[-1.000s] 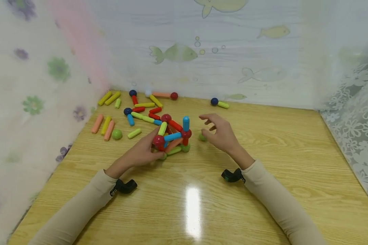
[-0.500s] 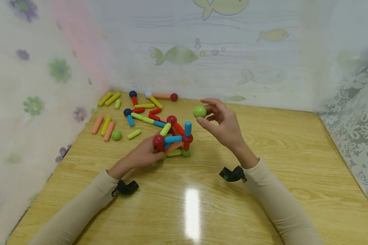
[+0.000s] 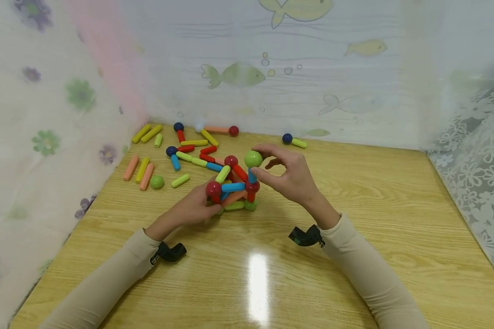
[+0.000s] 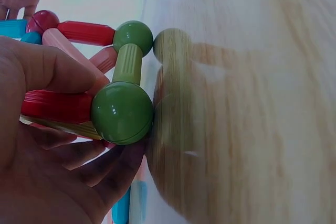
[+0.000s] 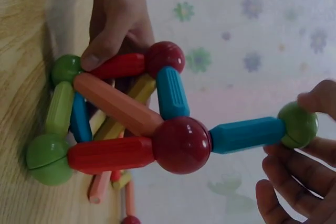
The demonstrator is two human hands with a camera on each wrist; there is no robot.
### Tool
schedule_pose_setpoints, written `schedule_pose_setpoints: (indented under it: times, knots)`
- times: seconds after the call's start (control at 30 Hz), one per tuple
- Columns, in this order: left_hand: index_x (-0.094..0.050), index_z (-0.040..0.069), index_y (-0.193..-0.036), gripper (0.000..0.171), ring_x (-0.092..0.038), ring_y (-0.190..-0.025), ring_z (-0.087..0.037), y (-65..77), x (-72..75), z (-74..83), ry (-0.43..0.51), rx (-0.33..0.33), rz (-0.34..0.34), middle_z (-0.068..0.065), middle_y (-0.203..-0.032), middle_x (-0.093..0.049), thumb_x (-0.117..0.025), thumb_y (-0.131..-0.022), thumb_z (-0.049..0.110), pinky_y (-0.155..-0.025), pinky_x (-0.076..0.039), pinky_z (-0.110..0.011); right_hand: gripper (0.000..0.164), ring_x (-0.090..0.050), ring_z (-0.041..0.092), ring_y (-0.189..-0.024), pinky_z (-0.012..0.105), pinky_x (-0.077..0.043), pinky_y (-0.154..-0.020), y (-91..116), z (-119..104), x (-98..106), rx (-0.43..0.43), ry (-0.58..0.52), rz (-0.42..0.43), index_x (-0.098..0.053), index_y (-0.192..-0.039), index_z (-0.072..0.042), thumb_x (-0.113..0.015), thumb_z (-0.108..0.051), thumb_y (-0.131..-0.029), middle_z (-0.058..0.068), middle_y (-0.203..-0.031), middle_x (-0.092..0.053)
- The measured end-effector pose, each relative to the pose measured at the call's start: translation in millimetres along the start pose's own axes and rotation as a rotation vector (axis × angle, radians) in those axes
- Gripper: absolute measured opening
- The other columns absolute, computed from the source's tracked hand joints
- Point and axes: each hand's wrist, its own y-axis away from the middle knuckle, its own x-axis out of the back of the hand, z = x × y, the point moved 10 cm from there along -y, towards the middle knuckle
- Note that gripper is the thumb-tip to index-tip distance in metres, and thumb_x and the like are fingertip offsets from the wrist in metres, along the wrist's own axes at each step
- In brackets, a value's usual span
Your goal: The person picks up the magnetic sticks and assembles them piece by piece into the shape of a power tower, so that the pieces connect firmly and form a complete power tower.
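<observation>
Frame (image 3: 233, 187) of coloured faceted rods and glossy red and green balls is sitting on the pale wood-grained bench (image 3: 354, 196).
The right hand (image 3: 290, 177) is pinching a shiny lime-green ball (image 3: 253, 159) between thumb and fingers, and that ball is touching the top of an upright blue rod (image 5: 248, 135), which is rising from a dark-red ball (image 5: 182, 145) at the frame's corner. The left hand (image 3: 193, 204) is gripping the frame at its near left, thumb lying beside a red rod (image 4: 58, 107), the other fingers curling around behind. Two orange rods (image 3: 146, 177) with a yellow rod (image 3: 142, 169) between them are lying to the left, near a loose green ball (image 3: 157, 181).
</observation>
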Motion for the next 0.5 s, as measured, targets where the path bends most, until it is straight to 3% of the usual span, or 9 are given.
schedule_pose_setpoints:
  times: [0.23,0.5]
  knots:
    - [-0.033,0.0,-0.157,0.078,-0.057,-0.102,-0.028,0.2,1.6,-0.2,-0.02,-0.025,0.012,-0.013,-0.124,-0.063,-0.073,-0.091,0.003,-0.088,-0.05,-0.043,0.044,-0.068,0.02,-0.105,0.039,-0.06,-0.078,-0.4,4.7,-4.0,-0.038,-0.055,-0.056,-0.068,-0.133,-0.001,-0.078,0.001,-0.09,0.007,-0.12,-0.071]
    - [-0.036,-0.001,-0.155,0.075,-0.057,-0.104,-0.028,0.5,2.7,-0.4,-0.016,-0.044,0.009,-0.013,-0.123,-0.063,-0.074,-0.091,0.003,-0.09,-0.05,-0.045,0.046,-0.069,0.019,-0.102,0.039,-0.06,-0.078,1.5,4.9,-7.7,-0.02,-0.031,-0.079,-0.066,-0.133,-0.004,-0.08,0.002,-0.089,0.005,-0.119,-0.07]
